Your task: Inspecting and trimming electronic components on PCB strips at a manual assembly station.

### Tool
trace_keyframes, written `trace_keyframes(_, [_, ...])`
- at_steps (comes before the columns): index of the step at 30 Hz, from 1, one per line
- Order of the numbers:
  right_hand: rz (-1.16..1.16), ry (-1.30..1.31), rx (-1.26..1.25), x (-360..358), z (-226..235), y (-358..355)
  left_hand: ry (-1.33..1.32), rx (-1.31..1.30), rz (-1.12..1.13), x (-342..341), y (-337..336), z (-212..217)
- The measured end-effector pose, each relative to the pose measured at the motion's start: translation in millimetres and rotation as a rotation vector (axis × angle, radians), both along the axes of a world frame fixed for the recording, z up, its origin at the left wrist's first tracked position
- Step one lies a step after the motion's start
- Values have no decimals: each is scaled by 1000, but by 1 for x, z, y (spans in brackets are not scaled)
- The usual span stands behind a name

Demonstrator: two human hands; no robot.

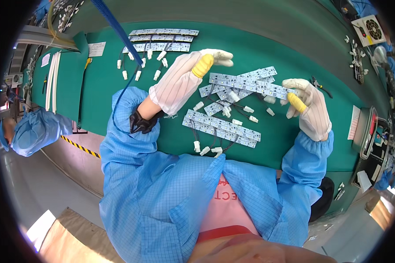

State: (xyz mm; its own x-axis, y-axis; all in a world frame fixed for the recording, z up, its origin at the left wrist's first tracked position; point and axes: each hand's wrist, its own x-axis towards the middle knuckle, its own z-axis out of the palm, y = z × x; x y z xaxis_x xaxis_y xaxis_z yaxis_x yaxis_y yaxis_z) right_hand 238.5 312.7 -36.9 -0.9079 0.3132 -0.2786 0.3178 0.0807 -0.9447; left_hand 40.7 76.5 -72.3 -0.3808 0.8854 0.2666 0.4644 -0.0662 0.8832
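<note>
Both gloved hands share one long white LED strip board (250, 84), held level just above the green worktop (294, 35). The left hand (186, 79) has its grip closed on the board's left end, a yellow-capped finger (202, 65) pressed on top and the other fingers stretched past it. The right hand (309, 107) pinches the right end, its own yellow-capped fingertip (296, 103) under the edge – a light two-point hold, each grip closed only as far as the thin board needs.

Directly below the held board lies a loose heap of similar strips (226, 98) with black leads and white plug connectors (249, 109), some crossing each other. Nearer the body, a tidier pair of strips (221, 128) lies side by side with its connectors trailing toward the worktop's near edge. At the far side, a third group of strips (162, 39) sits lined up in rows. Judging from this, part of the batch looks sorted and the middle heap is left to handle.

Both forearms, in blue smock sleeves, reach forward and slightly outward – the left wrist extended farther, the right one bent inward.
</note>
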Motion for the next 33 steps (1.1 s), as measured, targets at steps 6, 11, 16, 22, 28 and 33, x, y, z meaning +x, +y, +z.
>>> trace_keyframes(6, [-229,187,6,1,-7,8,370,106,253,21,10,-1])
trace_keyframes(11, [-326,355,-138,0,-26,19,798,49,2,45,6,-1])
trace_keyframes(16, [-313,505,-358,3,-31,28,940,-286,32,53,27,-13])
trace_keyframes(22, [-301,404,-566,9,-31,33,564,-272,-113,35,23,-23])
trace_keyframes(28, [-243,489,-714,14,-34,37,266,-216,-260,30,24,-10])
trace_keyframes(33, [-250,447,-712,11,-33,37,293,-258,-374,29,24,-5])
